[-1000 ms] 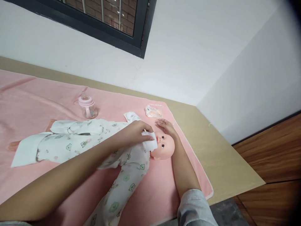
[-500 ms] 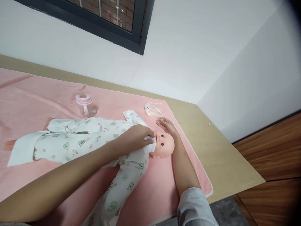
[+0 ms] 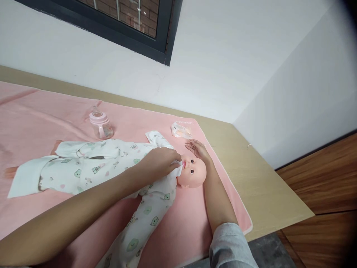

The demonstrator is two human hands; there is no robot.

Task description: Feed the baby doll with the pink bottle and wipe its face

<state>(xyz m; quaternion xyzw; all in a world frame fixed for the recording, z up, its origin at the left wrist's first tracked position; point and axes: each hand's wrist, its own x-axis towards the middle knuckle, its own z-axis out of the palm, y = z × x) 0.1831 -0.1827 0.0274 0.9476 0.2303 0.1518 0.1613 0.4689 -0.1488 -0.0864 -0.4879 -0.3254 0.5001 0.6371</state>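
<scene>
A baby doll (image 3: 195, 173) in white printed clothes (image 3: 106, 167) lies on its back on a pink blanket (image 3: 173, 238), head toward the right. My left hand (image 3: 160, 162) pinches a small white cloth (image 3: 176, 172) at the doll's chin, just below its mouth. Whether this is a loose wipe or part of the collar, I cannot tell. Beyond the top of the doll's head, my right hand (image 3: 197, 148) lies open with its fingers stretched out. The forearm runs close along the crown. A small clear and white packet (image 3: 181, 130) is just past my right fingertips.
A baby bottle (image 3: 100, 126) with a pink collar and handle stands on the blanket behind the doll's legs. Bare wooden tabletop (image 3: 262, 193) shows at the right, ending in a corner. White walls and a dark window frame (image 3: 164, 48) rise behind.
My left hand and the white cloth have shifted slightly toward the doll's chest, uncovering more of its mouth. My right hand stays in place.
</scene>
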